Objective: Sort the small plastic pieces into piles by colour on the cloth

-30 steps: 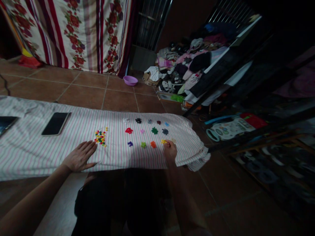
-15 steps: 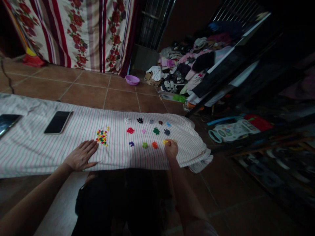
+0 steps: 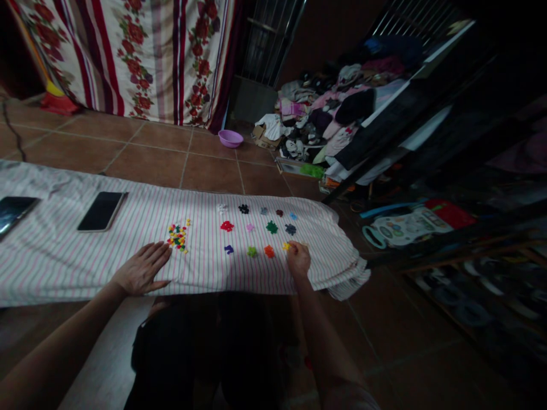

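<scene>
My left hand (image 3: 143,267) lies flat on the striped cloth (image 3: 200,270), fingers stretched out. Its fingertips are beside a mixed pile of small red, yellow, green and white pieces (image 3: 177,238). My right hand (image 3: 299,259) is at the cloth's right part, with thumb and fingers pinched together against a small cluster of yellow pieces (image 3: 286,246). What sits between those fingertips is too small to make out. Nearby, sorted by colour, are orange pieces (image 3: 269,251), lime green pieces (image 3: 252,251), dark green pieces (image 3: 272,227), dark grey pieces (image 3: 290,229) and red pieces (image 3: 227,226).
Two phones lie on the cloth to the left, the nearer one a dark-screened phone (image 3: 101,212). Beyond is a tiled floor with a purple basin (image 3: 231,138) and a heap of clothes (image 3: 325,108). Dark shelving (image 3: 470,239) stands at the right.
Both hands stay almost where they were. The right fingertips remain at the yellow cluster, and the whole view has shifted very slightly.
</scene>
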`<state>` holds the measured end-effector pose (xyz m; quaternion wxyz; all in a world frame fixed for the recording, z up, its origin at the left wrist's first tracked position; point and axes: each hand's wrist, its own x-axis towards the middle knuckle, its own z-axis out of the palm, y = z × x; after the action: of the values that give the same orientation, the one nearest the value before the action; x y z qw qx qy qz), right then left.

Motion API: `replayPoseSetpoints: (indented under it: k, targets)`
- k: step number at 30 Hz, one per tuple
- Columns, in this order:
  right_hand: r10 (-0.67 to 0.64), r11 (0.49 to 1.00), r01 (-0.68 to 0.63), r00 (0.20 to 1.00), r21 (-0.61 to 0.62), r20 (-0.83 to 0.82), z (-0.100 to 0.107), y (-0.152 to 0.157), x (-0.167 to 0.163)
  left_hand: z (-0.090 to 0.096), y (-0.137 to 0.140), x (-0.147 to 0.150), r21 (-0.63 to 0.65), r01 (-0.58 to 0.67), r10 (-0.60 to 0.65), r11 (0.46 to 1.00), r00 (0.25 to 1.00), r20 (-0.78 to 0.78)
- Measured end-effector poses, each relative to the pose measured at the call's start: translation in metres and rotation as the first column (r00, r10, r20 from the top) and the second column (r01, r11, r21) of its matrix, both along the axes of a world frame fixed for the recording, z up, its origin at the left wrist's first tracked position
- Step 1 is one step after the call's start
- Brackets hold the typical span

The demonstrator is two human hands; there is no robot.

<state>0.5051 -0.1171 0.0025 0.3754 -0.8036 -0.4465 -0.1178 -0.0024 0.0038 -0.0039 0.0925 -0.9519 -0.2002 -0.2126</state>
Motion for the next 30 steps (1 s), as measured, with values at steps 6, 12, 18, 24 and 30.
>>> replayPoseSetpoints:
  k: [6, 12, 18, 24, 30]
  targets:
    - [0.055, 0.996, -0.053, 0.998, 0.075, -0.019, 0.004, -0.001, -0.009, -0.001, -0.001, 0.0, -0.025, -0.025, 0.024, 0.999, 0.999, -0.046]
    - [0.136, 0.984, -0.128, 0.989, 0.123, -0.052, 0.008, 0.006, -0.033, 0.0, -0.002, -0.001, -0.06, -0.056, 0.048, 0.997, 0.992, -0.118]
    - [0.257, 0.962, -0.25, 0.964, 0.11, -0.061, 0.018, 0.025, -0.078, 0.003, -0.004, -0.001, -0.052, -0.066, 0.057, 0.996, 0.986, -0.156]
    - [0.488, 0.873, -0.485, 0.858, 0.06, -0.163, 0.024, 0.046, -0.147, 0.002, -0.004, 0.0, -0.065, -0.067, 0.056, 0.996, 0.986, -0.158]
    - [0.653, 0.74, -0.671, 0.707, 0.032, -0.271, 0.014, 0.07, -0.207, 0.006, -0.004, 0.001, -0.081, -0.076, 0.059, 0.994, 0.98, -0.191]
